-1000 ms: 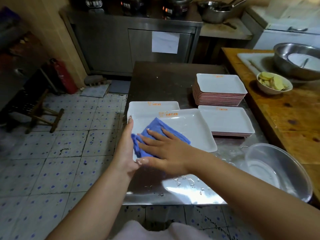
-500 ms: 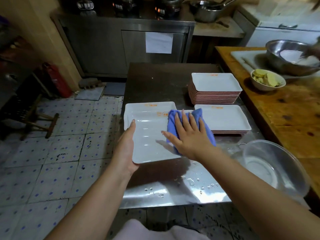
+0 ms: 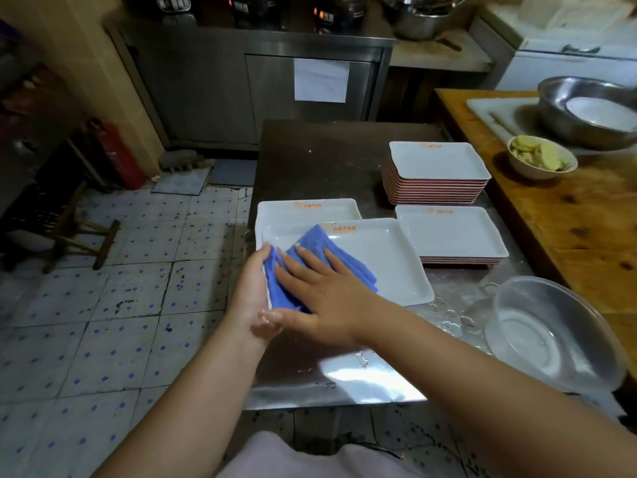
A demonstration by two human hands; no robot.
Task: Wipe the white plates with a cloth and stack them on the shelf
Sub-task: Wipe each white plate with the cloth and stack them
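Since half a second ago: right hand (image 3: 324, 298) and blue cloth (image 3: 312, 267) have swept from the plate's right edge back to its left end; left hand (image 3: 250, 291) unchanged at the left rim.

Head view. Steel counter (image 3: 331, 160), wet along its near edge. White plate (image 3: 386, 260) being wiped lies at centre, overlapping a second plate (image 3: 303, 210) at its 11 o'clock. Right hand lies flat on the cloth, fingers straight and spread, pressing it to the plate; grip apart, nothing clamped. Left hand stands edge-on against the plate's left rim, fingers extended along it, touching the cloth's left fold; grip apart, steadying only.

At 3 o'clock of the wiped plate, just beside it: low stack of plates (image 3: 451, 232). At 1 o'clock, behind that: taller stack (image 3: 437, 163), red-edged sides showing. At 4 o'clock, on the counter corner: clear plastic bowl (image 3: 551, 332), water drops near it.

Far right: wooden counter (image 3: 586, 219) with small bowl of sliced food (image 3: 541, 160) and metal basin (image 3: 589, 108).
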